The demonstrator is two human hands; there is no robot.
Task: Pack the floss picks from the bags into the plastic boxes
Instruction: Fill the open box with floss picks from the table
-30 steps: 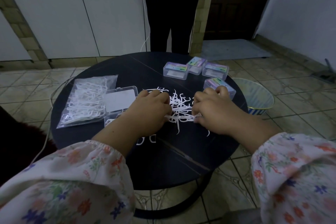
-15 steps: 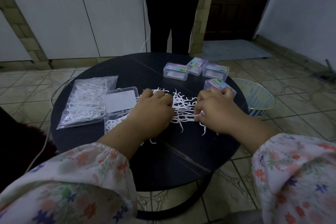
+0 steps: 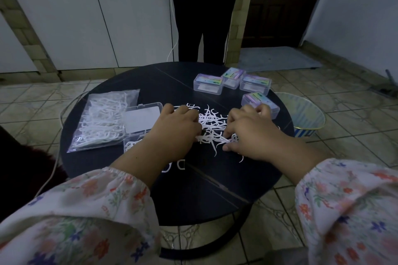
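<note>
the task is judged to be partly done. four closed plastic boxes with coloured labels are seen on the far right part of the round dark table (image 3: 120, 178): three closed boxes (image 3: 208, 83) in a row at the back and a fourth closed box (image 3: 259, 101) nearer, just behind the right hand. they are probably already filled, but their content cannot be read clearly through the lids.

a loose pile of floss picks (image 3: 212, 127) is spread on the table between the two hands, and a few single picks are lying apart near the front edge of the pile. the left hand (image 3: 174, 129) is laid on the left side of the pile with the fingers curled down into the picks; it seems that some are being gathered, but what is really held under the fingers cannot be told. the right hand (image 3: 252, 131) is placed on the right side, its fingers bent, and the thumb and fingertips are pinching some picks at the lower edge of the pile.

at the left, an open clear box (image 3: 141, 118) is lying with its lid turned back; its lower half is mostly hidden by the left forearm, and some white picks are seen inside. just beside it, touching its left edge, a plastic bag (image 3: 103, 118) is lying flat and is full of picks.

so much is left: the pile, then the whole bag. on the floor at the right a striped bowl (image 3: 305, 118) is standing, and its content cannot be seen.
</note>
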